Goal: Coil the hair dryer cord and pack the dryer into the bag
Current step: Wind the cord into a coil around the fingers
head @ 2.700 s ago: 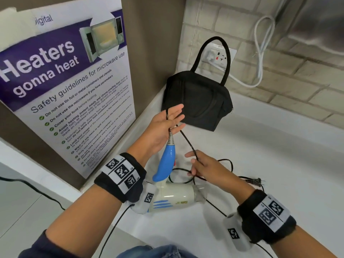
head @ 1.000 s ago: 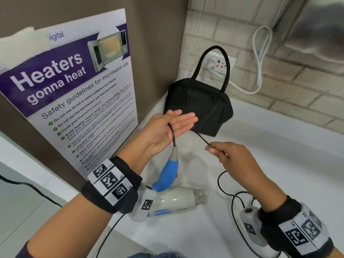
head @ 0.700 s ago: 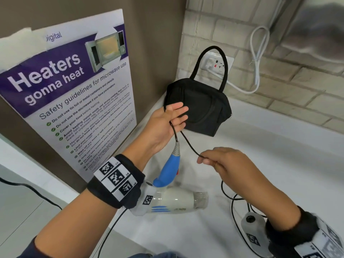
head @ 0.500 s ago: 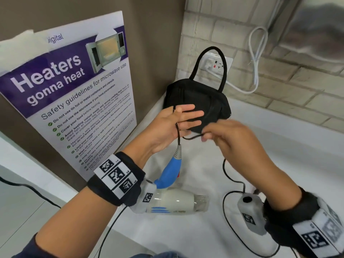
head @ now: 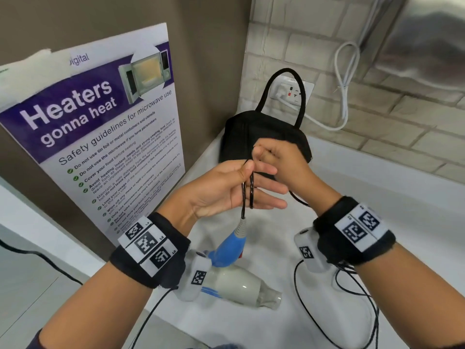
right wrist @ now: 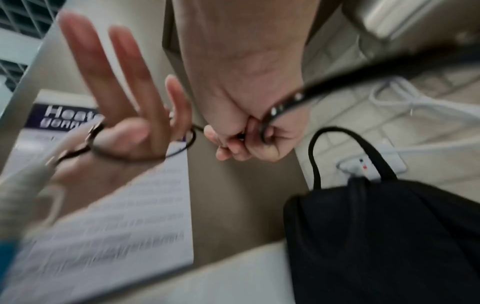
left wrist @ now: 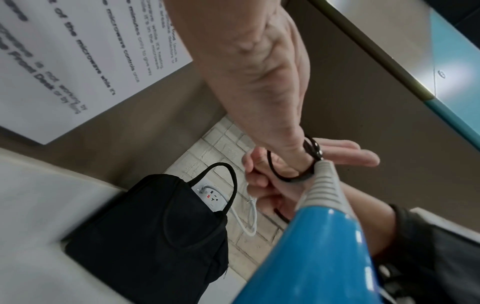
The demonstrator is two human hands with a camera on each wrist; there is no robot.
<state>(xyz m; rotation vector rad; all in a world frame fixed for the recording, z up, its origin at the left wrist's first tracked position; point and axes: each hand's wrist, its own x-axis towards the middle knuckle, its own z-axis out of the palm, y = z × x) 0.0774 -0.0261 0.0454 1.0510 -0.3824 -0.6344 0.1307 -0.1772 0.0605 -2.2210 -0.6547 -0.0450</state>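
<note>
Winding the thin black power cord (head: 247, 190) round the flat, straight-fingered left hand (head: 226, 190) as a spool, the right hand (head: 279, 159) pinches the cord, now behind those fingers instead of in front. The white-and-blue plastic hair dryer (head: 236, 280) dangles near the counter's front edge; the black fabric bag (head: 261, 137) waits in the back corner.

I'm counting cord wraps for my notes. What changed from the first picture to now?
The right hand left the counter, pinching the cord, and carried it up behind the left hand, whose flat fingers now show two strands instead of one. The hair dryer hangs from that hand as before. The black bag stayed in the corner.
</note>
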